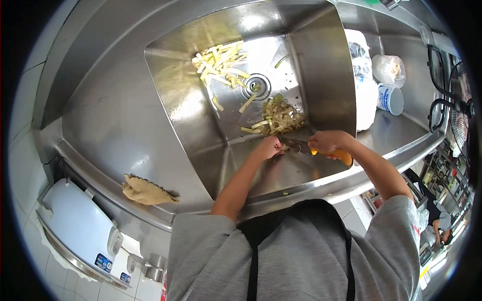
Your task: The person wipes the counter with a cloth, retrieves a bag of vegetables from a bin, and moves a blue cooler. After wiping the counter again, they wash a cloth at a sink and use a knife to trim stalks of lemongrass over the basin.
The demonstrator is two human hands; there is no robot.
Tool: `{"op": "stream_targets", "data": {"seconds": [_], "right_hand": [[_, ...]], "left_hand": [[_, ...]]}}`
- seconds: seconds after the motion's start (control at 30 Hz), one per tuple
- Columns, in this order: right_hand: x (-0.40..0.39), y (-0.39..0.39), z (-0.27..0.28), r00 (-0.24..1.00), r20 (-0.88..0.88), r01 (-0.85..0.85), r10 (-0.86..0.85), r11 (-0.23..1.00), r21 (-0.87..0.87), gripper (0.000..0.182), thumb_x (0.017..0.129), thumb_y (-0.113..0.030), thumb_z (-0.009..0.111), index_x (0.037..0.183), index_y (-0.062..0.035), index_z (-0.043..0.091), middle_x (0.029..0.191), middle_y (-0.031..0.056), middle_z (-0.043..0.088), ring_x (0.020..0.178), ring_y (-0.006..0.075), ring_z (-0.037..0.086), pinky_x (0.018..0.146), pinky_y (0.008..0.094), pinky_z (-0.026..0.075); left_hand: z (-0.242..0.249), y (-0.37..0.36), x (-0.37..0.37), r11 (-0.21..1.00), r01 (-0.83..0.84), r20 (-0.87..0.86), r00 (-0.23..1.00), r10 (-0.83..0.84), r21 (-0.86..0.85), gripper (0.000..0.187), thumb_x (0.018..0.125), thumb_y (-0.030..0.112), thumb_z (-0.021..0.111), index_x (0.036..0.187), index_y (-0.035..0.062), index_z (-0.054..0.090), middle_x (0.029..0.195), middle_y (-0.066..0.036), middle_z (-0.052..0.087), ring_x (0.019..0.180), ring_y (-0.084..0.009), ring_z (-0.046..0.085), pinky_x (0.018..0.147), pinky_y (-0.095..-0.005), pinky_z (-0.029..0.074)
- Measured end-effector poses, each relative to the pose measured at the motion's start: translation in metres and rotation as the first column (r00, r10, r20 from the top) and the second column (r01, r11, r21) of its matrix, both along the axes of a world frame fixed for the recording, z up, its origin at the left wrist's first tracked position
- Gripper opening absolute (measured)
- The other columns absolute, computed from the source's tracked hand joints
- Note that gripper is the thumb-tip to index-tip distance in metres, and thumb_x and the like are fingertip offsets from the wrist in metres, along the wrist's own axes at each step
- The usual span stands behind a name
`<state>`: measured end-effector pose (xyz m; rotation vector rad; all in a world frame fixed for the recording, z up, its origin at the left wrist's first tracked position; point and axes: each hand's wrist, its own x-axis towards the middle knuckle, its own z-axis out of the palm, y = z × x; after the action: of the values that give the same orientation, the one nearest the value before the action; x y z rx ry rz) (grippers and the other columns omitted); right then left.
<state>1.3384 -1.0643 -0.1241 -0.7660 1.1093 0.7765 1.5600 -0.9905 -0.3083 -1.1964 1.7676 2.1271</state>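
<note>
My right hand (326, 142) is wrapped round the orange handle of a knife (297, 145). Its dark blade points left, toward my left hand (270, 147). The fingers of my left hand are closed at the blade's tip; a small pale bit shows by them, too small to name. Just beyond both hands, a heap of stringy roots and trimmings (285, 118) lies on the sink floor. Cut pale yellow-green stalks (221, 61) are piled at the sink's far left, with a few loose pieces near the drain (256, 87).
The steel sink (321, 65) has raised walls around my hands. A brown cloth (146, 190) lies on the left counter. To the right stand a white tub (390, 99), a plastic bag (388, 70) and a fan (459, 95). Another person (442, 220) is in the right background.
</note>
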Motion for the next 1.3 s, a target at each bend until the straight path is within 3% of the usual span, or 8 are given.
{"op": "stream_targets", "data": {"seconds": [0.3,0.53,0.6,0.67,0.77,0.83,0.9,1.3], "right_hand": [[0.008,0.014,-0.002,0.998,-0.048,0.047,-0.042,0.993,0.109,0.031,0.093,-0.032,0.031,0.103,-0.0068,0.045,0.057,0.0079,0.047,0.043,0.0183,0.048,0.039,0.0334,0.042],[-0.001,0.013,0.035,0.983,0.001,-0.185,0.185,0.980,-0.069,0.030,0.093,-0.030,0.031,0.103,-0.0074,0.049,0.059,0.0124,0.055,0.040,0.0207,0.054,0.044,0.0345,0.046],[0.001,0.012,0.041,0.986,-0.017,-0.166,0.165,0.981,-0.100,0.030,0.092,-0.029,0.032,0.101,-0.0071,0.051,0.060,0.0124,0.056,0.040,0.0210,0.055,0.045,0.0345,0.046],[0.001,0.012,0.044,0.989,-0.035,-0.146,0.143,0.982,-0.123,0.030,0.092,-0.028,0.033,0.099,-0.0069,0.053,0.061,0.0125,0.058,0.040,0.0214,0.056,0.046,0.0345,0.047],[-0.002,0.007,0.047,0.994,-0.062,-0.098,0.092,0.989,-0.111,0.029,0.091,-0.027,0.035,0.096,-0.0063,0.054,0.058,0.0115,0.057,0.040,0.0220,0.056,0.046,0.0351,0.047],[-0.003,0.004,0.049,0.996,-0.065,-0.075,0.068,0.992,-0.104,0.028,0.090,-0.026,0.036,0.097,-0.0059,0.054,0.060,0.0120,0.058,0.040,0.0230,0.056,0.046,0.0357,0.047],[-0.005,0.009,0.048,0.996,-0.073,-0.067,0.059,0.991,-0.114,0.029,0.090,-0.027,0.036,0.098,-0.0063,0.054,0.062,0.0120,0.059,0.040,0.0232,0.056,0.046,0.0359,0.047],[-0.018,0.021,0.041,0.987,-0.159,-0.044,0.020,0.987,-0.152,0.028,0.090,-0.026,0.036,0.099,-0.0091,0.056,0.068,0.0121,0.060,0.045,0.0236,0.058,0.046,0.0334,0.049]], "left_hand": [[0.008,-0.002,0.007,0.995,-0.103,0.007,0.995,0.103,-0.017,0.026,0.065,0.010,0.071,0.086,-0.0009,0.060,0.075,-0.014,0.063,0.064,-0.0191,0.060,0.060,-0.0294,0.048],[-0.017,-0.071,0.063,0.870,-0.048,0.288,0.951,-0.110,0.491,0.034,0.059,0.017,0.073,0.083,-0.0021,0.060,0.070,-0.010,0.059,0.068,-0.0180,0.058,0.063,-0.0325,0.049],[-0.028,-0.105,0.075,0.971,-0.205,0.300,0.925,0.232,-0.121,0.030,0.063,0.013,0.068,0.087,-0.0021,0.059,0.074,-0.011,0.059,0.071,-0.0216,0.058,0.067,-0.0340,0.048],[-0.064,-0.130,0.080,0.490,-0.639,0.020,0.597,0.802,-0.593,0.027,0.066,0.010,0.064,0.088,-0.0018,0.057,0.079,-0.011,0.059,0.075,-0.0236,0.057,0.069,-0.0352,0.046],[-0.035,-0.140,0.043,0.312,-0.418,-0.154,0.774,0.614,-0.853,0.028,0.066,0.009,0.061,0.092,-0.0017,0.055,0.091,-0.012,0.059,0.081,-0.0270,0.056,0.071,-0.0362,0.044],[-0.045,-0.107,0.024,0.921,-0.389,0.266,0.890,0.370,0.024,0.021,0.072,0.011,0.056,0.092,0.0035,0.055,0.094,-0.011,0.054,0.083,-0.0285,0.054,0.069,-0.0392,0.045],[-0.103,-0.044,0.021,0.717,0.430,0.343,0.898,-0.276,-0.548,0.012,0.074,0.010,0.054,0.086,0.0074,0.057,0.085,-0.012,0.054,0.082,-0.0322,0.054,0.073,-0.0423,0.044],[-0.086,-0.018,0.065,0.976,0.032,0.278,0.960,0.030,-0.215,0.043,0.066,0.006,0.065,0.104,0.0114,0.046,0.085,-0.011,0.055,0.080,-0.0282,0.057,0.067,-0.0384,0.046]]}}
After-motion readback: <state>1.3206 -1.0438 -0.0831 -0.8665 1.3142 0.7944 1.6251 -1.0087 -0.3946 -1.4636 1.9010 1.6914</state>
